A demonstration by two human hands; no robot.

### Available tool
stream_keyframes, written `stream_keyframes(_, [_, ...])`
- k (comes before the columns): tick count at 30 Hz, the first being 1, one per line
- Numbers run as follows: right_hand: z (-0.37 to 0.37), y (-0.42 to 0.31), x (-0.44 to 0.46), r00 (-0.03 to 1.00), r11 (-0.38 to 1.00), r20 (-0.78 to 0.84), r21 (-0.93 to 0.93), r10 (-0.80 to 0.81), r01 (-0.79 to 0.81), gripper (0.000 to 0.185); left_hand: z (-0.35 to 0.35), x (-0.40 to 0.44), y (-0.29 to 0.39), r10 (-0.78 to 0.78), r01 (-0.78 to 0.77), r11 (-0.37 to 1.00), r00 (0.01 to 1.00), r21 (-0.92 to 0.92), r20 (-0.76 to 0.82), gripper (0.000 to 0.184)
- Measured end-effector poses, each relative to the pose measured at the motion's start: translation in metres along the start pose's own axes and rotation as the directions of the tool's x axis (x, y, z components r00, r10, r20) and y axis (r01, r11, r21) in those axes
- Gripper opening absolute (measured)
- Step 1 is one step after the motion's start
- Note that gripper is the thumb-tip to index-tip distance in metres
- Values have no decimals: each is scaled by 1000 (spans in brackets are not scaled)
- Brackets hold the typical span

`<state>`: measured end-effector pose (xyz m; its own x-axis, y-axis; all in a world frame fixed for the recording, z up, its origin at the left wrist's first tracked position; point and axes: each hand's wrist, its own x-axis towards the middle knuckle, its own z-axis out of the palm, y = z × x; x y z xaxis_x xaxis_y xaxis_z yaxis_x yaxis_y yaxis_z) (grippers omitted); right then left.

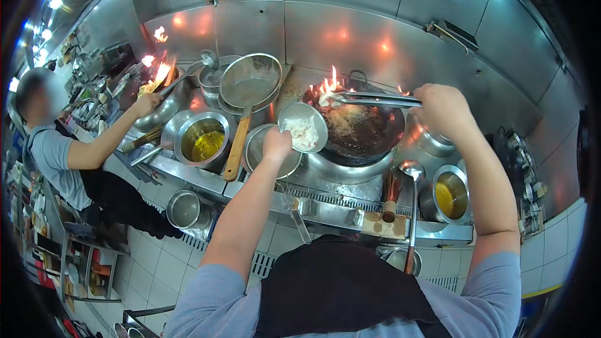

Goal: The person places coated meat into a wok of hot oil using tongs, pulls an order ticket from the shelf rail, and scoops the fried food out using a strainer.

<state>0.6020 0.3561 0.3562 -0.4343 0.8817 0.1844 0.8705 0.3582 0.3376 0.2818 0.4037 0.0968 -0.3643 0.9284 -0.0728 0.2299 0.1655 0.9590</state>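
Note:
My left hand grips the rim of a small metal bowl that holds white pieces of food. The bowl is tilted beside the left edge of a dark wok. Metal tongs are closed in my right hand and reach left across the wok. At their tips is a pale piece of food, too small to make out well. Brown, bubbling contents lie in the wok, and flames rise at its back left.
A co-worker stands at the left by another flaming wok. Between us are a strainer with a wooden handle and a pot of yellow oil. At right are a ladle, a brush and another oil pot.

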Motion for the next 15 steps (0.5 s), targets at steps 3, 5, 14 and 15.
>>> stream_keyframes(3, [10, 16, 9, 999, 997, 26, -68, 32, -31, 28, -2, -1, -9, 8, -9, 992, 1000, -124, -10, 27])
stream_keyframes(5, [35, 15, 22, 939, 982, 290, -18, 187, -190, 29, -3, -5, -6, 9, -11, 984, 1000, -178, -11, 25])
stream_keyframes(14, [143, 44, 57, 806, 887, 501, 148, 315, -438, 41, -9, -27, 2, -24, 38, 973, 998, -230, 62, 17])
stream_keyframes(15, [146, 47, 57, 816, 901, 481, 110, 320, -419, 41, -8, -31, 3, -31, 44, 972, 998, -231, 60, 17])
